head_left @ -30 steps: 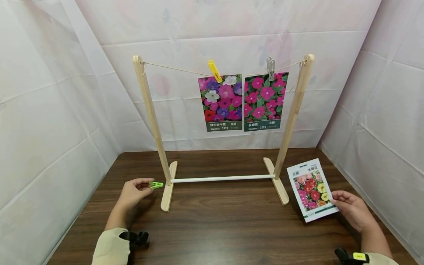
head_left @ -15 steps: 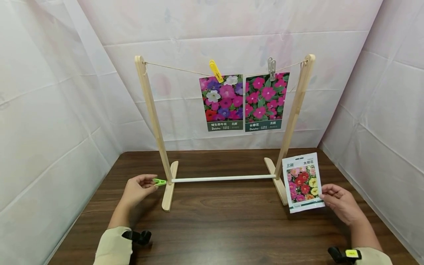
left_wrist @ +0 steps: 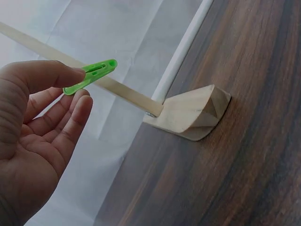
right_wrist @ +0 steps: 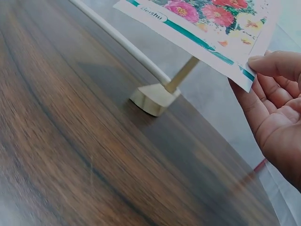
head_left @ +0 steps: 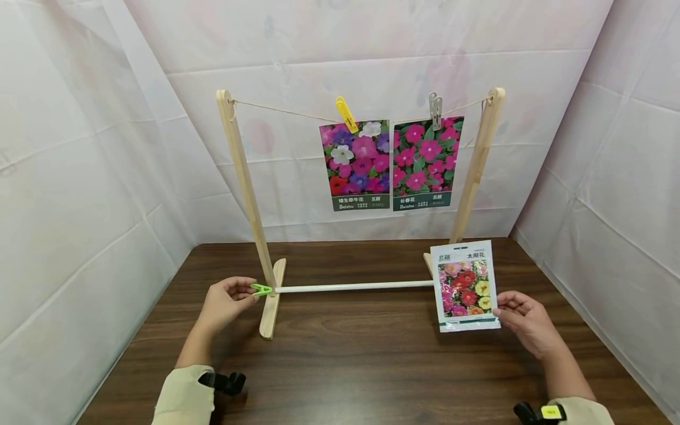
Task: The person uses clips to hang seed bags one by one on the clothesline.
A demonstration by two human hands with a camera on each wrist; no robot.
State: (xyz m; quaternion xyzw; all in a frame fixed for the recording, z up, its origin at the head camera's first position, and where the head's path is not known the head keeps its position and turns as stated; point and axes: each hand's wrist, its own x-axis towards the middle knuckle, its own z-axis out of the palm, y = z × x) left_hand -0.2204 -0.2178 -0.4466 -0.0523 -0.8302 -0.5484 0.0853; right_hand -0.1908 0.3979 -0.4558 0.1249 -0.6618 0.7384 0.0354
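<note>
Between thumb and fingers my left hand [head_left: 227, 302] pinches a green clothespin [left_wrist: 91, 76], held in front of the rack's left post. My right hand [head_left: 526, 321] pinches the lower right edge of a white seed packet [head_left: 465, 286] with red, pink and yellow flowers, upright before the rack's right foot. A string [head_left: 287, 110] runs between the posts of the wooden rack [head_left: 245, 189]. From it hang a petunia-like flower packet [head_left: 361, 165] under a yellow clothespin [head_left: 346, 114] and a pink flower packet [head_left: 427, 162] under a grey clothespin [head_left: 436, 112].
The rack stands on a dark wooden table [head_left: 340, 366], its feet joined by a white rod [head_left: 356, 287] low down. Pale cloth [head_left: 340, 35] encloses the back and both sides. Each wrist bears a black strap device [head_left: 223, 382].
My right hand has carried the white seed packet left and slightly up, turning it more upright, so it now covers the right foot. My left hand has moved slightly right and up with the green clothespin.
</note>
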